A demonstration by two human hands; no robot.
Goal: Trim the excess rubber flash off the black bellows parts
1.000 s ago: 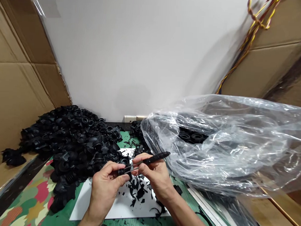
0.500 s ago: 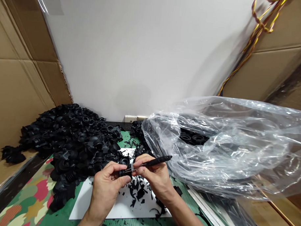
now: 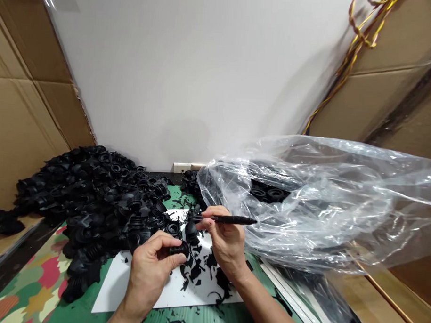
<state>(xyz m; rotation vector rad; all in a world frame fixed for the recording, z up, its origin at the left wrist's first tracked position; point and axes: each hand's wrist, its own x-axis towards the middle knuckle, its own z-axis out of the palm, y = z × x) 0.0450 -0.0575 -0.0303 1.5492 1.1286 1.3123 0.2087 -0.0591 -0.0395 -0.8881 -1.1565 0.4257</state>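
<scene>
My left hand pinches a small ribbed black rubber bellows between thumb and fingertips, above a white sheet. Up and to the right, my right hand grips a pen-like tool with a black handle and a thin metal tip pointing left. The tip stands apart from the bellows. Just below the tip is a rounded black rubber piece; I cannot tell whether it hangs from my right fingers or lies on the sheet. Black scraps are scattered over the sheet between my hands.
A large heap of black rubber parts covers the left side. On the right bulges a clear plastic bag with black parts inside. Cardboard walls both sides. Twisted yellow-and-brown wires hang at the right.
My right hand and the tool have drawn away from the bellows, up and right. My left hand still holds the bellows. The view has shifted slightly to the right.
</scene>
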